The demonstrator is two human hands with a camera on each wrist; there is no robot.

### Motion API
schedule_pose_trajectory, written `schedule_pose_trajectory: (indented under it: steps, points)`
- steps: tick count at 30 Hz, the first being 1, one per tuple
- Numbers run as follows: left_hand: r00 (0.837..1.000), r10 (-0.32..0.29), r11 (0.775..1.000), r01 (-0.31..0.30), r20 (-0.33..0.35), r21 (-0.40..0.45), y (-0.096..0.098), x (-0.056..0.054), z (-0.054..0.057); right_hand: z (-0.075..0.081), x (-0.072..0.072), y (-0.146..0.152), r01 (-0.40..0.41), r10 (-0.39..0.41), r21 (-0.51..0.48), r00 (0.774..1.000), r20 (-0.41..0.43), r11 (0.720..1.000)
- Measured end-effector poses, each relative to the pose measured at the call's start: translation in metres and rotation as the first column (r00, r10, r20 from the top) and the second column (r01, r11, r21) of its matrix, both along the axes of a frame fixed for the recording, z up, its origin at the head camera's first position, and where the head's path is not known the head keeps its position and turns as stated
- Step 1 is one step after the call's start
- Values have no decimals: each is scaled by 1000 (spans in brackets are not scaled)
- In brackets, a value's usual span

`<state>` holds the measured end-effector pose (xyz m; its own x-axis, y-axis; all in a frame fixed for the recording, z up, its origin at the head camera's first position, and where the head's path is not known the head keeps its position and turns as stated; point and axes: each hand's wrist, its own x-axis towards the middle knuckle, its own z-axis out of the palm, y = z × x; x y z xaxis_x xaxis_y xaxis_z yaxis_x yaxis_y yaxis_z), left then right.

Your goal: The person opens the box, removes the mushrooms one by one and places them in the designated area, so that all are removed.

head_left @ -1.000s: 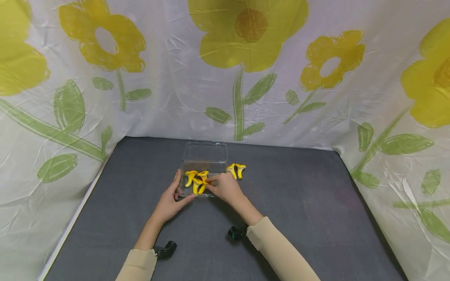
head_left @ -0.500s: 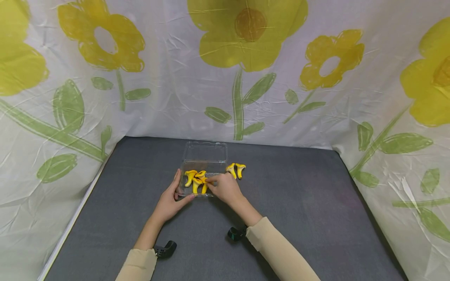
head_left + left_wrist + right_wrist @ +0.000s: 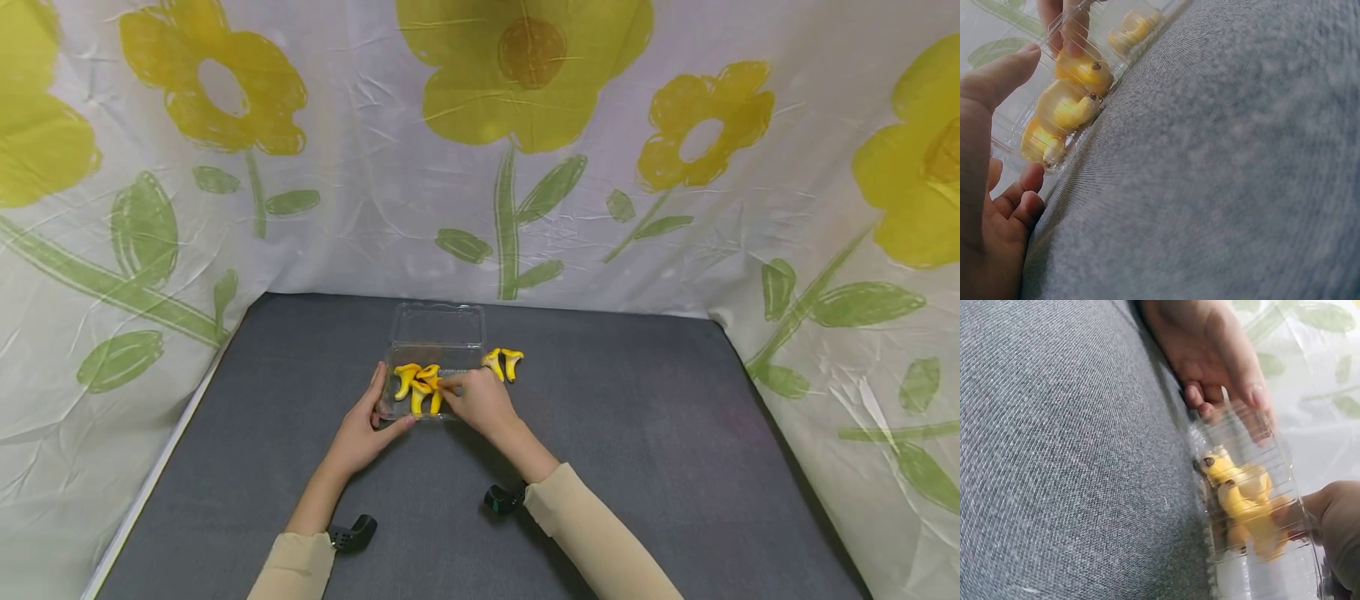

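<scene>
A hinged clear plastic box (image 3: 461, 359) stands on the dark cloth, its lid (image 3: 438, 325) tipped back. My left hand (image 3: 362, 435) holds the box's near left corner, thumb along the front and fingers at the side. Inside lie several yellow chanterelle mushrooms (image 3: 418, 398), caps toward the back. My right hand (image 3: 483, 404) reaches in over the right side and pinches one chanterelle mushroom (image 3: 436, 402) by its cap, with thumb and forefinger. Through the clear wall, the right wrist view shows the mushroom stems (image 3: 1225, 469) and the right thumb (image 3: 1319, 506) behind them.
Two more chanterelle mushrooms (image 3: 512, 365) lie on the cloth just right of the box, beyond the right hand. A dark grey cloth (image 3: 637, 433) covers the table. White curtains (image 3: 360, 167) printed with yellow flowers stand behind and at both sides.
The chanterelle mushroom in my right fingers has turned from leaning to more upright beside the others, then stayed put. The left hand and the box have not visibly moved.
</scene>
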<state>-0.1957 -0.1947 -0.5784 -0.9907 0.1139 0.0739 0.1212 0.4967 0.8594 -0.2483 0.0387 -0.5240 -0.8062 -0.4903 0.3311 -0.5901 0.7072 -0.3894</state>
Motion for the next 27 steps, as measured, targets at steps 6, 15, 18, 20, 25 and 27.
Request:
schedule_pose_trajectory:
  steps: [6, 15, 18, 20, 25, 27]
  points:
    - [1000, 2, 1000, -2, 2, -6, 0, 0, -1, 5, 1, 1, 3, -3, -18, 1000, -26, 1000]
    - [1000, 5, 1000, -5, -9, -13, -1, -2, -3, 17, -1, 4, 23, -9, -232, 998, 60, 973]
    - [1000, 3, 1000, -3, -8, -6, -1, -2, -4, 21, 0, 5, 36, -12, -270, 996, 92, 962]
    - [1000, 3, 1000, -3, -10, -6, -2, -1, -4, 21, 0, 6, 43, -16, -276, 995, 101, 960]
    - [1000, 2, 1000, -2, -15, -8, -1, 0, -3, 20, 0, 8, 52, -27, -290, 996, 89, 956]
    - [1000, 3, 1000, -3, -16, -6, 0, 0, -2, 20, -1, 10, 56, -33, -301, 996, 81, 952]
